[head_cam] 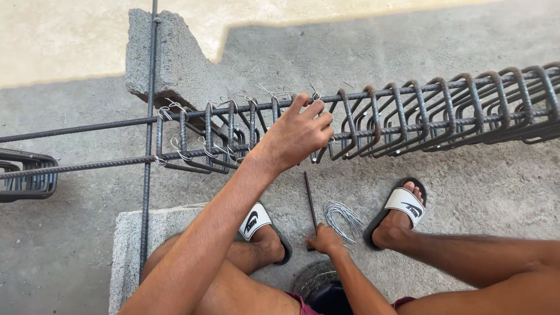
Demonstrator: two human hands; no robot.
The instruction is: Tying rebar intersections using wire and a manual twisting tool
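Observation:
A rebar cage (408, 111) of long bars and rusty square stirrups lies across the view, propped above the concrete floor. Several stirrups at its left end are tied with wire loops (175, 146). My left hand (297, 135) reaches up from the lower left and closes on a stirrup and the upper bar near the cage's middle. My right hand (324, 239) is down on the floor between my feet, fingers closed at the near end of a thin dark metal rod (310, 201). It touches a bundle of cut tie wires (343, 217).
A grey concrete block (175, 58) sits behind the cage and another (134, 245) under my left leg. A long bar (149, 146) runs upright across both. More stirrups (26, 175) hang at the far left. My feet wear white-strapped sandals (403, 204).

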